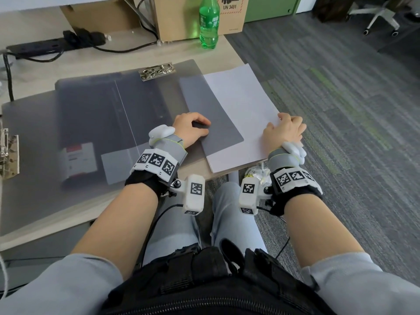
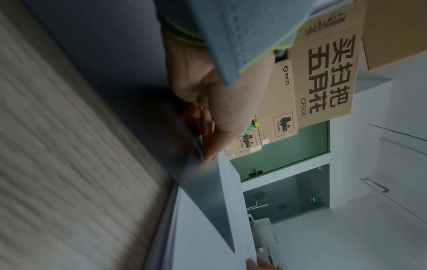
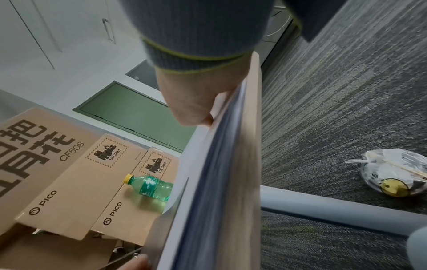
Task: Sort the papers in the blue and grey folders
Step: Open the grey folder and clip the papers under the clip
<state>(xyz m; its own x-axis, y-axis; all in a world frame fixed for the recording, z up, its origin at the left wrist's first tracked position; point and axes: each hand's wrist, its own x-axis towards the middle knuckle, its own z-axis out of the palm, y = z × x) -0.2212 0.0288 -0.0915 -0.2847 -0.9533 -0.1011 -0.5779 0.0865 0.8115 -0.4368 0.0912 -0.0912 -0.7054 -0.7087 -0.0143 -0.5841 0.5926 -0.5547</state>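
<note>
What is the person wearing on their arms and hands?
Light grey sleeves pushed up the forearms. Each wrist has a black strap, a grey band edged in yellow-green, white blocks printed with black-and-white square codes, and thin black cables. The left hand and right hand are bare.

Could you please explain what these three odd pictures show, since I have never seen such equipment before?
There is no machine here: a seated person wears a camera on the head and one on each wrist, strapped on with bands printed with black-and-white marker squares. The large picture looks down from the head; the other two look along each hand, so they appear tilted.

On the wooden desk lies an open grey folder with a metal clip, and beside it a stack of white paper at the desk's right edge. The left hand pinches a grey flap that lies over the stack. The right hand grips the stack's right edge. Behind stand a green bottle, cardboard boxes and a black power strip.
</note>
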